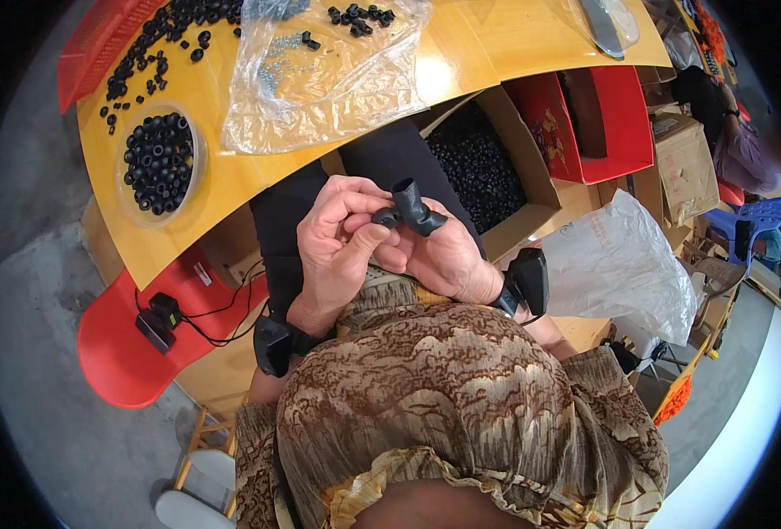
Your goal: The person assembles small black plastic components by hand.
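Observation:
Above my lap, my two hands are close together. My right hand [446, 258] is closed around a black plastic elbow-shaped fitting [412, 210], its tubular end pointing up. Between the thumb and fingers of my left hand [336, 249] is a small rounded black piece [386, 217], touching or very near the fitting; which of the two I cannot tell. Fingers of both hands meet just below these parts. On the table [368, 119] ahead lies a clear plastic bag [320, 110], with small metal pieces [276, 66] and black fittings [360, 18] on it.
A round tub [198, 167] of black caps stands at the left table edge; loose black parts [157, 40] lie beyond. Below the table are a cardboard box [531, 163] of black parts and a red box [624, 115]. A red stool [113, 339] stands left; a person [747, 159] sits far right.

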{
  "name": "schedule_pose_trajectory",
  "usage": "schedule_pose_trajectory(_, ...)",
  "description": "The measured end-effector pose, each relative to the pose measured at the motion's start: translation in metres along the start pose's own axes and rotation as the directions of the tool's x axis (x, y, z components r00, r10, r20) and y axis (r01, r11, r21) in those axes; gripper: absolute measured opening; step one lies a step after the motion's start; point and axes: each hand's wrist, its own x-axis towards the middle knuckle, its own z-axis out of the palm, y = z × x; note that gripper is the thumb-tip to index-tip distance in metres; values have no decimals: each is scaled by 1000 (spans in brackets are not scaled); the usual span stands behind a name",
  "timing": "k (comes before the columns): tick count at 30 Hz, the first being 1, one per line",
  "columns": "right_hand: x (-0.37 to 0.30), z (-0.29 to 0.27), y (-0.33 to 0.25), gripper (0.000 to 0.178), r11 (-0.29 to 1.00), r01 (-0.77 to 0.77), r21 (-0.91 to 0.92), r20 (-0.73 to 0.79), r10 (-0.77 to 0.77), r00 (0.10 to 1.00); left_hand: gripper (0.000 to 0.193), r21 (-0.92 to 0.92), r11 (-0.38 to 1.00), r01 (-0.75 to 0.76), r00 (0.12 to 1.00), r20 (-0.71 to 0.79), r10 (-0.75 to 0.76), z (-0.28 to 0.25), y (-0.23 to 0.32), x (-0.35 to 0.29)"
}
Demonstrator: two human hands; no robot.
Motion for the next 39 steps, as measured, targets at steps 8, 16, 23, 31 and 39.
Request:
schedule_pose_trajectory(8, -5, 7, -3, 20, 956, -122, 265, 8, 125, 992, 12, 110, 993, -36, 999, -13, 38, 3, 5, 1)
schedule_pose_trajectory(16, -6, -5, 1, 22, 977, -51, 205, 74, 37, 997, 8, 7, 998, -66, 994, 82, 66, 12, 4, 6)
schedule_pose_trajectory(23, -16, -16, -5, 42, 959, 218, 179, -7, -220, 975, 29, -195, 971, 135, 972, 216, -92, 26, 3, 19)
schedule_pose_trajectory(31, -44, -85, -62, 27, 550, 209, -809, -386, -764, 518, 30, -372, 908, 192, 979, 136, -151, 1, -1, 25)
schedule_pose_trajectory(39, 8, 15, -87, 25, 158, 300, -941, 39, -829, 557, 31, -522, 853, -1, 998, -53, -31, -33, 42, 19)
